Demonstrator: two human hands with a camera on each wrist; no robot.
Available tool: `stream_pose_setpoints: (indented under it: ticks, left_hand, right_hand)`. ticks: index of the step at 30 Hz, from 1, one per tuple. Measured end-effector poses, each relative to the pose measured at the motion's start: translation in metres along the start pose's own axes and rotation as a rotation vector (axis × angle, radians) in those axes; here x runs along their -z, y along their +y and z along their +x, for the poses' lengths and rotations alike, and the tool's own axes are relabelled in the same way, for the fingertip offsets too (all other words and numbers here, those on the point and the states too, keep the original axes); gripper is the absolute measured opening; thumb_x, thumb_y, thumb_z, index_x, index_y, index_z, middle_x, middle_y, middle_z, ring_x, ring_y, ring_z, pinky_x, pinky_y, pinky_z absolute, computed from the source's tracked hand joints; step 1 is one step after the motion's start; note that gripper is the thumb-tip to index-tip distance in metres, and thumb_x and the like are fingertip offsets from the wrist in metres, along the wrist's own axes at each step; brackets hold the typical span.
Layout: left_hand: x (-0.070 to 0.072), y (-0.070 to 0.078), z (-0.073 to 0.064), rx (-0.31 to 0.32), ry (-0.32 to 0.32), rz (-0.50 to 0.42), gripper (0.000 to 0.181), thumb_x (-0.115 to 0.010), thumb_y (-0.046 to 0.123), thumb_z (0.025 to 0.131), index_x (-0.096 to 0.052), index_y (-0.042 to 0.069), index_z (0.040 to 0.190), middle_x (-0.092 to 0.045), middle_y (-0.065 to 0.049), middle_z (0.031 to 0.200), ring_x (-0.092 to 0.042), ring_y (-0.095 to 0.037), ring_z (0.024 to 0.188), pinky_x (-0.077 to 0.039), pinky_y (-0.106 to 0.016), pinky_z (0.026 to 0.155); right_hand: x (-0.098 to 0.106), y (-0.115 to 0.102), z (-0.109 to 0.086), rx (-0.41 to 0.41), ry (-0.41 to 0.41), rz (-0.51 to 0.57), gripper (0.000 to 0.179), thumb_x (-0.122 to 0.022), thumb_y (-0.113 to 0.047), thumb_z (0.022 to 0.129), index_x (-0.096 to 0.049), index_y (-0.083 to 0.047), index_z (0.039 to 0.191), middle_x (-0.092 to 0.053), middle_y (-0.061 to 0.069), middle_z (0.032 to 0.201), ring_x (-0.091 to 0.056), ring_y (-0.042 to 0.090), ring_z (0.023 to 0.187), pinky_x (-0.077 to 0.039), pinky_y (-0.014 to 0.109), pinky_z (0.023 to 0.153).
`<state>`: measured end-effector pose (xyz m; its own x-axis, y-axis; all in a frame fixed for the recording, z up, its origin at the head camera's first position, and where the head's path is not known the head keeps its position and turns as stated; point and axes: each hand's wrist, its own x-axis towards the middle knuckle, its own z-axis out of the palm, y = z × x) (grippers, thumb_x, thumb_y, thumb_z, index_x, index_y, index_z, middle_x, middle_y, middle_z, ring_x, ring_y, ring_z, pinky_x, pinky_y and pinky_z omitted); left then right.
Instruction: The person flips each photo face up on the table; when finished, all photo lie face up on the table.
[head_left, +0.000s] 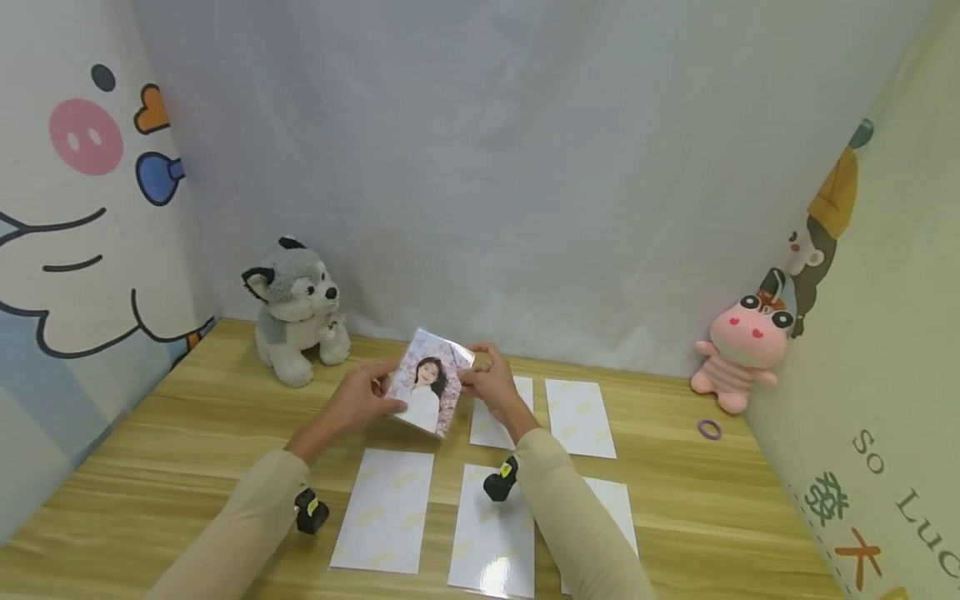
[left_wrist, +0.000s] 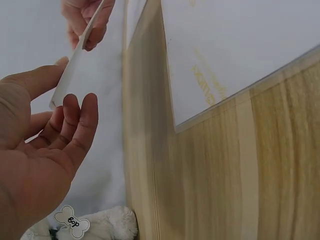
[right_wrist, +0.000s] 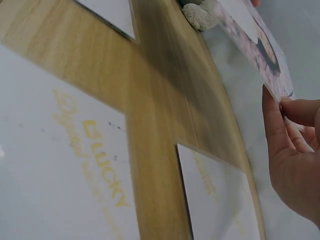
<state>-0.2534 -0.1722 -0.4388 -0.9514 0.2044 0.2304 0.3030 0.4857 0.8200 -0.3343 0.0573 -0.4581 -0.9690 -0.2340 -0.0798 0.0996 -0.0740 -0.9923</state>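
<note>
A glossy photo print (head_left: 431, 387) of a person in white against pink blossoms is held up, tilted, above the table's back part. My left hand (head_left: 363, 393) pinches its left edge between thumb and fingers. On its opposite edge, my right hand (head_left: 491, 379) grips with thumb and fingertips. In the left wrist view the photo print (left_wrist: 77, 65) is seen nearly edge-on, its pale back showing. The right wrist view has the picture side of the photo print (right_wrist: 260, 50) angled upward.
Several white sheets with yellow lettering, such as the front left sheet (head_left: 386, 510) and back right sheet (head_left: 580, 418), lie on the wooden table (head_left: 187, 450). A plush husky (head_left: 300, 308) sits at back left. A pink plush toy (head_left: 742, 350) and purple ring (head_left: 709, 429) are at right.
</note>
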Motion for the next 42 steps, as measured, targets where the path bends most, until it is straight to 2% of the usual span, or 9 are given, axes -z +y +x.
stream_pose_setpoints:
  ticks: [8,14,18,24,28,32,38,40,42]
  left_hand:
    - [0.002,-0.005,-0.004,0.087,-0.121,0.027,0.078,-0.082,0.004,0.079,-0.041,-0.019,0.14,-0.052,-0.006,0.079,-0.047,-0.015,0.068,-0.043,-0.024,0.059]
    - [0.001,-0.009,-0.005,0.109,-0.159,0.046,0.084,-0.084,0.007,0.078,-0.037,-0.019,0.142,-0.053,-0.006,0.081,-0.046,-0.014,0.069,-0.041,-0.025,0.06]
    - [0.0,-0.013,-0.005,0.111,-0.155,0.065,0.084,-0.083,0.005,0.078,-0.036,-0.02,0.142,-0.052,-0.006,0.079,-0.045,-0.015,0.068,-0.04,-0.027,0.061]
    - [-0.004,-0.021,-0.002,0.19,-0.151,0.103,0.084,-0.083,0.005,0.078,-0.036,-0.018,0.143,-0.052,-0.005,0.077,-0.045,-0.014,0.065,-0.039,-0.028,0.059]
    - [-0.007,-0.028,0.0,0.247,-0.167,0.118,0.084,-0.083,0.004,0.078,-0.037,-0.016,0.145,-0.053,-0.004,0.072,-0.047,-0.013,0.059,-0.041,-0.026,0.055]
    - [-0.009,-0.031,0.001,0.307,-0.179,0.099,0.08,-0.081,0.002,0.079,-0.039,-0.011,0.146,-0.055,-0.005,0.068,-0.053,-0.012,0.053,-0.045,-0.025,0.051]
    - [-0.009,-0.029,0.002,0.359,-0.199,0.117,0.05,-0.082,0.001,0.078,-0.06,-0.006,0.123,-0.061,-0.007,0.067,-0.059,-0.013,0.052,-0.05,-0.027,0.051]
    - [-0.008,-0.028,0.003,0.389,-0.214,0.135,0.048,-0.081,0.002,0.079,-0.059,-0.008,0.121,-0.063,-0.008,0.07,-0.059,-0.013,0.053,-0.051,-0.027,0.051]
    - [-0.008,-0.027,0.004,0.419,-0.224,0.157,0.056,-0.081,0.003,0.079,-0.056,-0.01,0.127,-0.065,-0.011,0.078,-0.06,-0.014,0.054,-0.052,-0.027,0.052]
  right_hand:
    - [-0.004,0.003,0.003,0.036,0.034,-0.024,0.045,-0.062,0.011,0.09,-0.044,0.004,0.131,-0.06,-0.002,0.068,-0.061,0.007,0.059,-0.055,0.02,0.058]
    - [-0.007,0.001,0.002,0.033,0.024,-0.082,0.05,-0.063,0.011,0.089,-0.045,0.005,0.135,-0.061,-0.002,0.07,-0.062,0.007,0.061,-0.055,0.022,0.061]
    - [-0.006,0.003,0.003,0.026,-0.031,-0.187,0.062,-0.065,0.012,0.087,-0.041,0.005,0.143,-0.063,0.0,0.073,-0.061,0.008,0.059,-0.058,0.027,0.06]
    - [-0.008,0.009,0.007,0.034,-0.049,-0.387,0.072,-0.071,0.007,0.084,-0.039,0.0,0.148,-0.069,0.012,0.081,-0.06,0.009,0.053,-0.058,0.026,0.056]
    - [-0.012,0.013,0.011,0.079,-0.018,-0.621,0.072,-0.078,-0.001,0.082,-0.043,0.001,0.145,-0.073,0.017,0.085,-0.059,0.009,0.057,-0.053,0.024,0.058]
    - [-0.019,0.013,0.012,0.119,0.013,-0.82,0.073,-0.081,-0.011,0.08,-0.047,0.0,0.144,-0.073,0.015,0.089,-0.061,0.017,0.07,-0.052,0.032,0.069]
    - [-0.027,0.014,0.013,0.126,0.033,-0.887,0.073,-0.083,-0.015,0.08,-0.049,0.0,0.142,-0.072,0.018,0.102,-0.067,0.032,0.097,-0.053,0.047,0.094]
    - [-0.029,0.015,0.014,0.116,0.034,-0.903,0.072,-0.083,-0.015,0.08,-0.05,-0.001,0.142,-0.071,0.018,0.105,-0.067,0.033,0.1,-0.052,0.047,0.096]
    - [-0.031,0.015,0.015,0.11,0.036,-0.914,0.071,-0.083,-0.016,0.08,-0.05,-0.001,0.141,-0.072,0.018,0.106,-0.067,0.033,0.102,-0.051,0.047,0.097]
